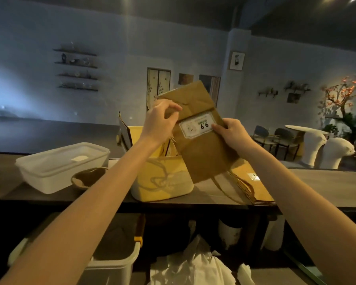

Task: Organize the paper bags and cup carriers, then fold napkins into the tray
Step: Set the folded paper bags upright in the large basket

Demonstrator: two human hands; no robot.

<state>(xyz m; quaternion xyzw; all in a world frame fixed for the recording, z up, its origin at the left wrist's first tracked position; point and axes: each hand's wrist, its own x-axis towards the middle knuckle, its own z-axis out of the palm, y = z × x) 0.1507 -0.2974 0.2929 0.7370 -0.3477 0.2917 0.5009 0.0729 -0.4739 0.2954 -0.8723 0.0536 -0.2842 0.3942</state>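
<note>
I hold a flat brown paper bag (201, 147) upside down above the counter, its white label reading 9.9. My left hand (162, 118) pinches its upper left edge. My right hand (230, 130) grips its right edge beside the label. Its twisted handles hang down at the bottom. Under it stands a yellow bin (160, 182) with more bags upright inside. A stack of flat brown bags (253, 186) lies on the counter to the right of the bin. A white plastic tray (64, 165) sits to the left.
A small woven basket (86, 178) sits between the tray and the yellow bin. Below the counter (327, 188) are a lidded plastic box (111, 264), crumpled white plastic bags (195, 266) and a white container. Chairs and white stools stand far right.
</note>
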